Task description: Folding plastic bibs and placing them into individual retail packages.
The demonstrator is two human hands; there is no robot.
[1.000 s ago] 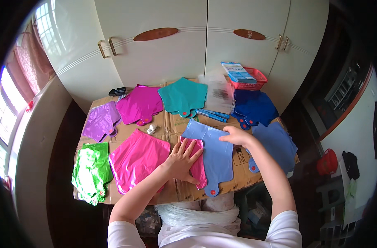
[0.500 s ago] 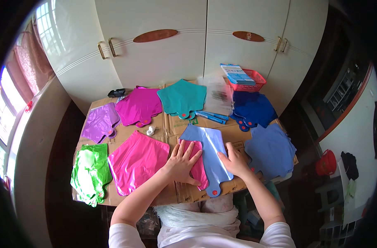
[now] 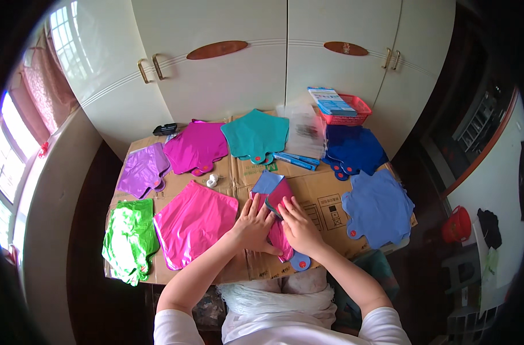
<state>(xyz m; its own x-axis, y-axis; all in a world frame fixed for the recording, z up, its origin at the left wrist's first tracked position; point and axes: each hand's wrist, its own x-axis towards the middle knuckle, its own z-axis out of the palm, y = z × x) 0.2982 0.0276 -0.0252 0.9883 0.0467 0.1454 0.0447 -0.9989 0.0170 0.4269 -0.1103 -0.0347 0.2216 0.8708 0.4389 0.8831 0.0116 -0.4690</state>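
Observation:
On the cardboard in front of me lies a folded bundle of flat foil balloons point(image 3: 281, 194), magenta on top with a light blue corner at its far end. A blue neck tab with a red dot sticks out at its near end. My left hand point(image 3: 250, 229) lies flat on the bundle's left side, fingers stretched out. My right hand point(image 3: 301, 229) presses flat on its right side, fingers extended beside the left fingertips. A dark greenish strip shows between the hands. To the left is a stack of pink foil balloons point(image 3: 198, 224); to the right, light blue ones point(image 3: 379, 210).
Green point(image 3: 129, 238), lilac point(image 3: 144, 169), purple point(image 3: 197, 146), teal point(image 3: 255, 135) and dark blue foil stacks point(image 3: 356, 149) ring the cardboard point(image 3: 331, 244). Blue pen-like sticks point(image 3: 296, 160), clear bags point(image 3: 302, 135), a red basket point(image 3: 354, 109) and a white roll point(image 3: 212, 180) lie among them.
My right hand has moved left, folding the light blue foil's right side over the pink piece. The magenta face now shows on top. My left hand has stayed nearly in place.

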